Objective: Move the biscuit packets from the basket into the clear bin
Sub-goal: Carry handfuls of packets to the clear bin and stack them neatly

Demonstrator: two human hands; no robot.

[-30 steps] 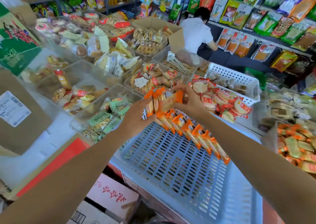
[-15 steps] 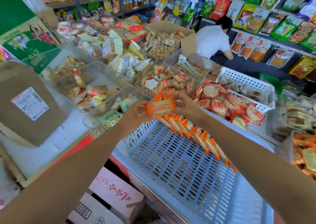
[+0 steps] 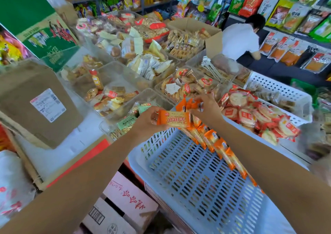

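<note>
A pale blue slotted basket [image 3: 188,171] fills the lower middle. A row of orange biscuit packets [image 3: 218,144] stands on edge along its right wall. My left hand [image 3: 148,121] holds one orange packet [image 3: 174,119] flat above the basket's far corner. My right hand [image 3: 207,108] reaches past it, fingers on the far orange packets [image 3: 186,105] of the row. Just left of the basket sits a clear bin [image 3: 121,114] that holds green packets.
Clear bins of wrapped snacks [image 3: 186,87] cover the table behind. A white basket [image 3: 279,90] with red-wrapped crackers lies to the right. A brown carton [image 3: 35,99] stands at left, boxes [image 3: 125,203] below. A person in a white shirt [image 3: 240,38] bends at the far shelves.
My left hand has drawn one orange packet out of the bunch and turned it flat. My right hand has let go of it and reached to the far end of the row.
</note>
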